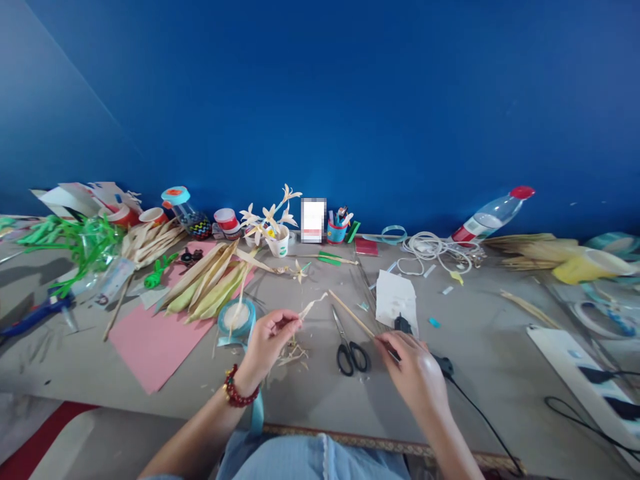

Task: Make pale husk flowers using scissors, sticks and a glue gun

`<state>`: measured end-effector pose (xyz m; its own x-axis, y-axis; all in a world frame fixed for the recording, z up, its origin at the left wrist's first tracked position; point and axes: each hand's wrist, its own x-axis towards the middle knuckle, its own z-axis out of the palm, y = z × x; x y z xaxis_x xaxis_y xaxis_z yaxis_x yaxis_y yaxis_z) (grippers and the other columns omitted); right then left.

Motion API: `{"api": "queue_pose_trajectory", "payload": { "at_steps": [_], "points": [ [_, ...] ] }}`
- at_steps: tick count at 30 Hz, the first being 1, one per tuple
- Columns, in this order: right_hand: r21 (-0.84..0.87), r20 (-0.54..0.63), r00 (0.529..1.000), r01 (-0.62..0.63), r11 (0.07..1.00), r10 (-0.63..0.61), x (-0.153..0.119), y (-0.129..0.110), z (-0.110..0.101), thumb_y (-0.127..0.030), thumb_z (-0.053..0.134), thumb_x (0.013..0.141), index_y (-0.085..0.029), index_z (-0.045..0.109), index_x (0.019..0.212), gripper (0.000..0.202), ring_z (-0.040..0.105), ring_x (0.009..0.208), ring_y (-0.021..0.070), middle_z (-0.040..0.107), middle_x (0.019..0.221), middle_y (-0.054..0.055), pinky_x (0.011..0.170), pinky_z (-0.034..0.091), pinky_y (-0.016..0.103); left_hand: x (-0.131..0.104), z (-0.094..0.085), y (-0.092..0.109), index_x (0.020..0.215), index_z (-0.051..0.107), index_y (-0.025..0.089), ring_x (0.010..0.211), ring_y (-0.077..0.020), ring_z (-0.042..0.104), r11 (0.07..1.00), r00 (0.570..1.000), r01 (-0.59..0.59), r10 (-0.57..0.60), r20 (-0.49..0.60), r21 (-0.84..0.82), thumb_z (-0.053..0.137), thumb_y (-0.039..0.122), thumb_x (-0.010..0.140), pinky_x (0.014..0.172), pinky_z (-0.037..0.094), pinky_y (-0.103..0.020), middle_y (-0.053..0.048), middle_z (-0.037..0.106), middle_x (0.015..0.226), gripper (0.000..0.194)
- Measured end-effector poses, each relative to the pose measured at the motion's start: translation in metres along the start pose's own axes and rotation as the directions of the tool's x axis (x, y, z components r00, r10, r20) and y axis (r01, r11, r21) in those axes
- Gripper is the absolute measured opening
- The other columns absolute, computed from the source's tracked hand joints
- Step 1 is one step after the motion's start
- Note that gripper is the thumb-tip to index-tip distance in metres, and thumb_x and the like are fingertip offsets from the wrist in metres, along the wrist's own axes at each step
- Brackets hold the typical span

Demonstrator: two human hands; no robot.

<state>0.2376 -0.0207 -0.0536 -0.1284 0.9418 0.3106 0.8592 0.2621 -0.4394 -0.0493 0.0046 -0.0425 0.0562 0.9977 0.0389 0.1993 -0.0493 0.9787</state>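
My left hand (274,340), with a red bead bracelet at the wrist, pinches the lower end of a thin pale husk strip (314,304). The strip's upper end is close to the tip of a thin light-brown stick (351,313); I cannot tell if they touch. The stick's lower end is held in the fingers of my right hand (413,363). Black-handled scissors (353,357) lie between my hands, blades pointing away. Beside my left hand is a roll of light-blue tape (237,317). Small husk scraps (295,355) lie on the grey table (320,400).
Corn husks (210,283) and pink paper (160,347) lie on the left. At the back stand a cup (279,241) of husk flowers and a pen holder (337,230). A tilted bottle (495,217), white cable (430,248) and power strip (580,380) are on the right.
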Motion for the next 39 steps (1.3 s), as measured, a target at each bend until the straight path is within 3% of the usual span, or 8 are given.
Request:
{"api": "queue_pose_trajectory", "payload": {
  "at_steps": [4,9,17,22,25,30,34,39],
  "points": [
    [-0.087,-0.088,0.996,0.000,0.996,-0.007,0.004,0.018,-0.011,-0.028,0.048,0.094,-0.021,0.066,0.089,0.020,0.065,0.081,0.0257,0.072,0.087,0.008,0.075,0.047,0.035,0.007,-0.022,0.000,0.081,0.066,0.018,0.091,-0.0201,0.064,0.946,0.974,-0.196,0.218,-0.057,0.258,0.059,0.030,0.088,0.078,0.050,-0.028,-0.009,0.068,0.097,0.016],
    [-0.170,-0.108,0.993,0.022,0.985,-0.041,0.023,0.026,-0.016,-0.030,0.051,0.093,-0.021,0.068,0.089,0.019,0.064,0.081,0.0265,0.073,0.087,0.009,0.075,0.046,0.036,0.008,-0.043,0.003,0.081,0.063,0.019,0.062,-0.0136,0.056,0.869,0.972,-0.164,0.223,-0.074,0.467,0.056,0.029,0.090,0.062,0.044,-0.023,0.000,0.062,0.067,0.015],
    [0.245,0.090,0.993,0.052,0.968,-0.076,0.055,-0.037,0.024,-0.030,0.058,0.089,-0.023,0.070,0.094,0.015,0.063,0.084,0.0273,0.072,0.090,0.009,0.076,0.046,0.038,0.006,-0.017,0.005,0.082,0.064,0.018,0.066,-0.0144,0.057,0.976,0.997,-0.065,0.073,-0.030,0.208,0.057,0.034,0.089,0.060,0.044,-0.023,-0.001,0.063,0.073,0.019],
    [0.788,0.292,0.956,-0.219,0.575,-0.036,0.062,-0.091,0.052,-0.040,0.069,0.082,-0.024,0.062,0.115,0.038,0.057,0.060,0.0160,0.065,0.078,0.000,0.057,0.045,0.027,0.004,-0.002,0.007,0.079,0.063,0.016,0.061,-0.0119,0.052,0.999,0.999,0.023,-0.024,0.024,0.024,0.060,0.034,0.086,0.057,0.040,-0.021,0.001,0.059,0.068,0.020],
    [0.849,0.353,0.933,-0.291,0.440,-0.064,0.070,-0.103,0.072,-0.046,0.058,0.088,-0.020,0.066,0.090,0.026,0.058,0.059,0.0155,0.060,0.065,-0.001,0.056,0.047,0.026,0.003,-0.007,0.009,0.076,0.062,0.016,0.062,-0.0113,0.051,0.996,0.998,0.059,-0.057,0.031,-0.071,0.061,0.032,0.086,0.058,0.040,-0.021,0.001,0.057,0.066,0.019],
    [0.811,0.309,0.950,-0.241,0.533,-0.040,0.082,-0.087,0.082,-0.037,0.059,0.087,-0.022,0.067,0.077,0.020,0.061,0.068,0.0187,0.067,0.070,0.002,0.065,0.050,0.030,0.004,-0.043,0.011,0.079,0.064,0.016,0.064,-0.0118,0.053,0.959,0.978,-0.025,-0.035,-0.204,-0.283,0.068,0.031,0.082,0.062,0.046,-0.024,-0.001,0.059,0.071,0.016],
    [0.756,0.233,0.972,-0.165,0.633,-0.024,0.085,-0.076,0.073,-0.022,0.065,0.080,-0.026,0.073,0.088,0.012,0.060,0.094,0.0244,0.069,0.107,0.007,0.082,0.048,0.036,0.002,-0.065,0.018,0.083,0.066,0.019,0.073,-0.0140,0.058,0.919,0.908,-0.223,0.073,-0.413,-0.327,0.070,0.029,0.080,0.072,0.050,-0.028,-0.002,0.062,0.081,0.012],
    [0.782,0.260,0.943,-0.078,0.618,-0.210,0.083,-0.101,0.073,-0.018,0.064,0.077,-0.034,0.048,0.139,0.066,0.065,0.073,0.0151,0.060,0.129,0.006,0.067,0.052,0.028,0.000,-0.045,0.025,0.081,0.068,0.018,0.076,-0.0162,0.060,0.960,0.992,-0.088,0.060,-0.109,-0.267,0.066,0.027,0.084,0.073,0.049,-0.028,-0.004,0.065,0.080,0.010]
  ]
}}
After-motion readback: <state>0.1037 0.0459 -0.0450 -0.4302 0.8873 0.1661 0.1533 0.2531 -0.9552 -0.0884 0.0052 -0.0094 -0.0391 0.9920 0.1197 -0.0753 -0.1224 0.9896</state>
